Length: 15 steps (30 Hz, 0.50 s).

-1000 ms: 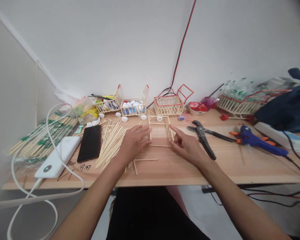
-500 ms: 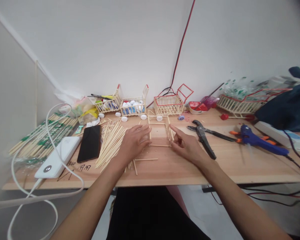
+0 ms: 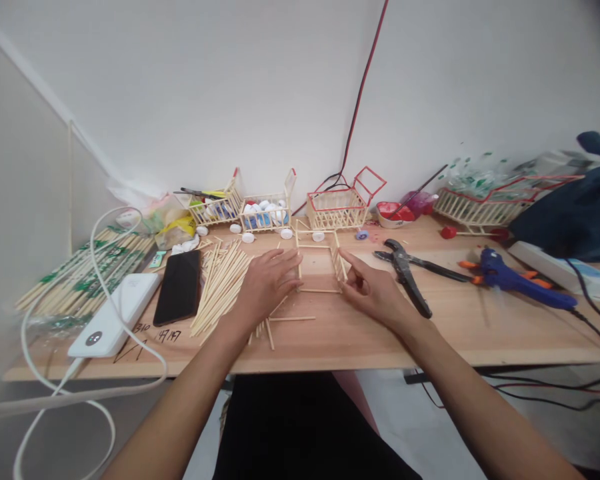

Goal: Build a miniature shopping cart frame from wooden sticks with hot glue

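Note:
A small unfinished frame of thin wooden sticks (image 3: 320,261) stands on the wooden table (image 3: 360,333) between my hands. My left hand (image 3: 266,285) lies flat with fingers stretched out against the frame's left side. My right hand (image 3: 375,291) presses its index finger against the frame's right wall, the other fingers curled in with nothing visible in them. A loose heap of bare sticks (image 3: 223,283) lies just left of my left hand, and a few cut sticks (image 3: 275,323) lie in front of it.
Black pliers (image 3: 405,273) and a blue glue gun (image 3: 515,281) lie to the right. A black phone (image 3: 179,287), white power bank (image 3: 115,313) with cable and packed chopsticks (image 3: 80,273) sit left. Finished stick baskets (image 3: 337,208) line the wall.

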### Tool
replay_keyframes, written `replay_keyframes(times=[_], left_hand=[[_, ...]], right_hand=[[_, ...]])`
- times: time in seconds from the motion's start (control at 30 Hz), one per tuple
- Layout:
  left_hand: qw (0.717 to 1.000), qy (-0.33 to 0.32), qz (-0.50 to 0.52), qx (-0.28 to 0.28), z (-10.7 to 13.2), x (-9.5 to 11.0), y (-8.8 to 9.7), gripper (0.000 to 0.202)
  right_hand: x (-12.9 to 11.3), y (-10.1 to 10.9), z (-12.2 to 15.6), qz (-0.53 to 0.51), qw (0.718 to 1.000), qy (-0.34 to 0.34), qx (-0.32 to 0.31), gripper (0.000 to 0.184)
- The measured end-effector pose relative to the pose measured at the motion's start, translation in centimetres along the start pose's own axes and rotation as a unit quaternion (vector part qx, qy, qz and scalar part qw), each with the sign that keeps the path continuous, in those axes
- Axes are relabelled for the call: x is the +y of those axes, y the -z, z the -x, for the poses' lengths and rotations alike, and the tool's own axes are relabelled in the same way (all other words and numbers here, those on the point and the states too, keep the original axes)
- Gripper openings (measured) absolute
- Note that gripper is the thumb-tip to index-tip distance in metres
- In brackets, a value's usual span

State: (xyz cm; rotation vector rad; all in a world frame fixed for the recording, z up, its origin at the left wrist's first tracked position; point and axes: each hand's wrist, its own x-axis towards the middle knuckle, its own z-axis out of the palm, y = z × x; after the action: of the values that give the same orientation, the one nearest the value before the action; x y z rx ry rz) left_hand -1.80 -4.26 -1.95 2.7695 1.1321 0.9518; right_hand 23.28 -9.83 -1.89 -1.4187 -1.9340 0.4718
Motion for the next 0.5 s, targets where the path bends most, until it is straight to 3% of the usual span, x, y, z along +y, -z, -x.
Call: replay_keyframes(times=[0.5], left_hand=[[1.000,0.002,0.009,0.007,0.07,0.23,-0.04,0.042]], right_hand=[[0.33,-0.15,-0.03,0.002,1.000,0.001,-0.004,0.065]])
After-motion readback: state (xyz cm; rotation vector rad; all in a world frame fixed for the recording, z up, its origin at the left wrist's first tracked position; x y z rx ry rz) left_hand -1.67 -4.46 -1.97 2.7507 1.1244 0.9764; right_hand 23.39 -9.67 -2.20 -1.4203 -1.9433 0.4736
